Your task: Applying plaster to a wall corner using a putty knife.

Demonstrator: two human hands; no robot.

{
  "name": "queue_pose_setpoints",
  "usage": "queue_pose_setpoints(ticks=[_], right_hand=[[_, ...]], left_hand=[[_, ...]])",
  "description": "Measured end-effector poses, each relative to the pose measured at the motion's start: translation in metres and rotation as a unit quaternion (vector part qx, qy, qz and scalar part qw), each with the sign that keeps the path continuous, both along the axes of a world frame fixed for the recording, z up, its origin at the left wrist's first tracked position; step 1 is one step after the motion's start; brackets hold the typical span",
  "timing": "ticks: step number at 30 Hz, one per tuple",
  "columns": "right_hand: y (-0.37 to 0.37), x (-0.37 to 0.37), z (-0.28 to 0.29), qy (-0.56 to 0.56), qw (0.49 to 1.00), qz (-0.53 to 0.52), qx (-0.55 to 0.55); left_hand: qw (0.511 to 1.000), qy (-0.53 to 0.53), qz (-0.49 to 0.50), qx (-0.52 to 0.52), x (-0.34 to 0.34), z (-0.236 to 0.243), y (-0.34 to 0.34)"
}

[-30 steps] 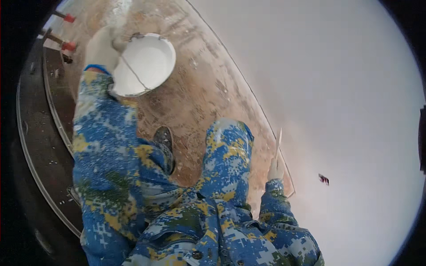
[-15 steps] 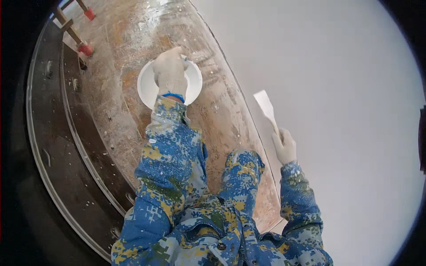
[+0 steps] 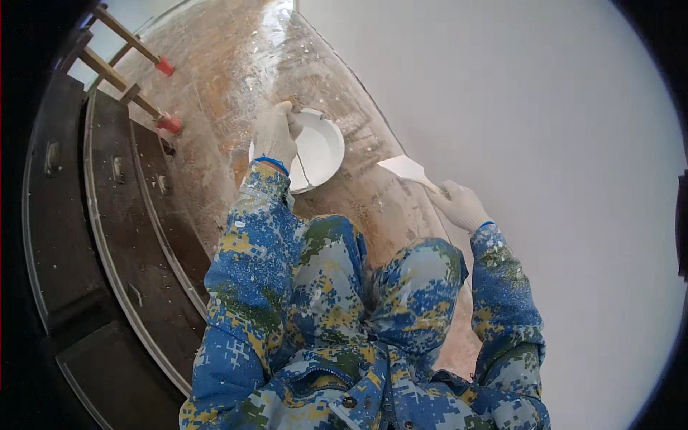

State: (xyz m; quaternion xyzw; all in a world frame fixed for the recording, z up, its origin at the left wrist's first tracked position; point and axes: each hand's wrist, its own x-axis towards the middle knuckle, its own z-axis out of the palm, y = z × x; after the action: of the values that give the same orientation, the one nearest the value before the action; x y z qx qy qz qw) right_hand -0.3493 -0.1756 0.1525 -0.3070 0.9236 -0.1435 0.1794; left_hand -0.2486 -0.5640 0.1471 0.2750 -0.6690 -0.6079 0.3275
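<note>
Your left hand [image 3: 274, 135] only pinches the bucket [image 3: 309, 150] rim; right hand [image 3: 462, 206] fisted round the scraper [image 3: 407, 170]. Tip it, plaster hits the floor [image 3: 215, 86].

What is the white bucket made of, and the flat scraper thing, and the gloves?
The bucket looks like smooth white plastic, slightly glossy, with a thin wire handle. The scraper has a flat blade coated white, so metal or plastic cannot be told. The left hand and right hand wear thin, wrinkly whitish gloves, probably rubbery.
</note>
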Motion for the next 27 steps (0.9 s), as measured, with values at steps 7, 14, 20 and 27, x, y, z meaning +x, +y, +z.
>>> queue_pose_setpoints(ticks=[7,14,20,27], right_hand=[[-0.036,-0.013,-0.055,-0.07,0.995,0.024,-0.063],[-0.17,-0.087,-0.099,0.017,0.975,0.215,-0.06],[-0.271,-0.074,-0.11,0.083,0.942,0.31,0.102],[-0.272,-0.065,-0.137,0.115,0.945,0.292,0.094]], left_hand=[[0.985,0.028,0.005,0.171,0.006,-0.035,0.007],[0.963,-0.016,-0.005,0.269,0.001,-0.015,-0.002],[0.943,-0.015,0.063,0.327,0.037,-0.021,-0.023],[0.931,-0.019,0.072,0.358,0.038,-0.027,-0.02]])
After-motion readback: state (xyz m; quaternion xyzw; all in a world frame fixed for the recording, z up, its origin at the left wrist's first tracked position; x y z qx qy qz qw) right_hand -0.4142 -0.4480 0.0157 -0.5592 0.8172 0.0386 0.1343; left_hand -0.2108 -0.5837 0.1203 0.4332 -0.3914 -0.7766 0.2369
